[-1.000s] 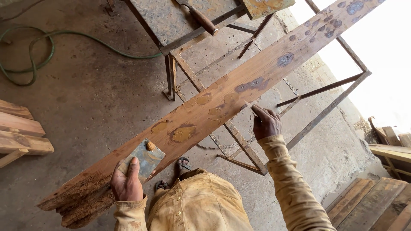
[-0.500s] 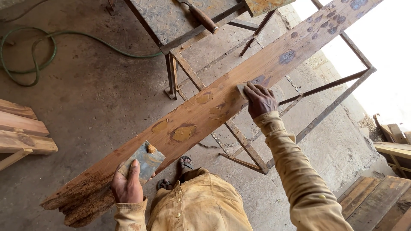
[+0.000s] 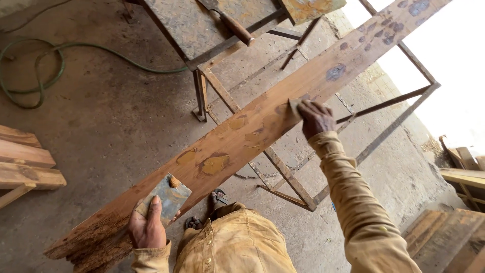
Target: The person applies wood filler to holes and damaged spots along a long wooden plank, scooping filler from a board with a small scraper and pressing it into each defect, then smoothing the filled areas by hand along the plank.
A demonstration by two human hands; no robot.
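Your left hand (image 3: 146, 228) sits at the lower left of the frame, fingers curled under and thumb laid over one small square plate (image 3: 166, 197), grey and scuffed, with a dab of orange-brown paste near its top corner. The plate is held flat, just in front of the near end of the plank.

Your right hand (image 3: 316, 117) is up at the centre right, arm stretched well out in its tan sleeve, knuckles up and fingers bent down onto one small flat pad (image 3: 294, 107), pressing it against the face of the plank. Whether it is a scraper or a scrap of abrasive sheet cannot be told.

There is one long wooden plank (image 3: 252, 131), running on a slant from the lower left corner to the upper right. Both hands are on it or at it: the left by its rough, splintered near end, the right about midway along. Its face carries several yellowish filled patches between your hands and a scatter of grey-blue ones beyond the right hand.

Under the plank stands a rusty metal frame (image 3: 288, 177) on the concrete floor. At the top centre is a metal-topped table (image 3: 192, 25) with one wooden-handled tool (image 3: 235, 28) lying on it. One green hose (image 3: 60, 60) loops at the upper left. Stacked boards (image 3: 25, 162) lie at the left edge, more timber (image 3: 454, 237) at the lower right.
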